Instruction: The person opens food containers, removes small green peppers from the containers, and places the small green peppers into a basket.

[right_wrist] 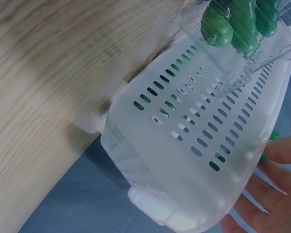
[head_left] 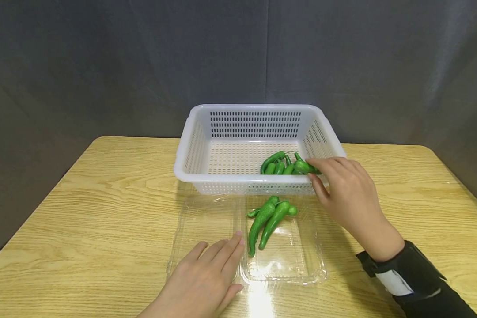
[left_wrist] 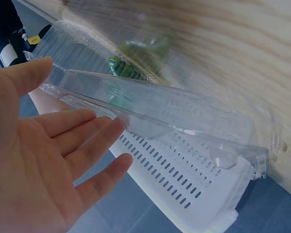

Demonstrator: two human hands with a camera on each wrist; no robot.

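Observation:
My right hand (head_left: 347, 192) reaches over the near right rim of a white slotted plastic basket (head_left: 222, 178) and pinches a green pepper (head_left: 301, 167) at its inner corner. In the right wrist view, green shows beside the fingers (right_wrist: 276, 170); the basket wall hides the rest. Other green peppers (head_left: 271, 164) lie in that corner of the basket. In front of it, a clear plastic clamshell container (head_left: 290, 267) lies unfolded, with several green peppers (head_left: 276, 221) in its right half. My left hand (head_left: 206, 274), fingers straight, rests at the container's middle fold and left half.
The light wood table (head_left: 83, 221) extends to both sides of the basket and container. Behind its far edge hangs a dark grey curtain (head_left: 143, 66). A black strap (head_left: 401, 269) wraps the right wrist.

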